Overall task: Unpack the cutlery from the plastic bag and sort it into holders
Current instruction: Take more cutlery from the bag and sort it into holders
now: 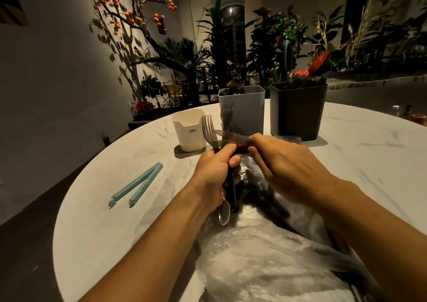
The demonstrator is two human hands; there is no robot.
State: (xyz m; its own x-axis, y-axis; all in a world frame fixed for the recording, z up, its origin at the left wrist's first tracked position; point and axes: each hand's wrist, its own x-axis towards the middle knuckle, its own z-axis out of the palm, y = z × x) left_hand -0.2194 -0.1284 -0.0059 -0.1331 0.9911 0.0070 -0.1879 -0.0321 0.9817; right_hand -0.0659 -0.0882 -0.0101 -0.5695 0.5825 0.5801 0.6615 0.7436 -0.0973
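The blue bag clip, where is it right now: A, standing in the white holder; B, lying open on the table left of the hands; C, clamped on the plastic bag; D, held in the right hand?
B: the blue bag clip lies spread open on the table, left of the left hand, touching nothing else.

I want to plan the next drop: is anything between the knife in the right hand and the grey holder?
Only the forks that the left hand holds upright stand between the knife, pinched by the right hand, and the grey holder.
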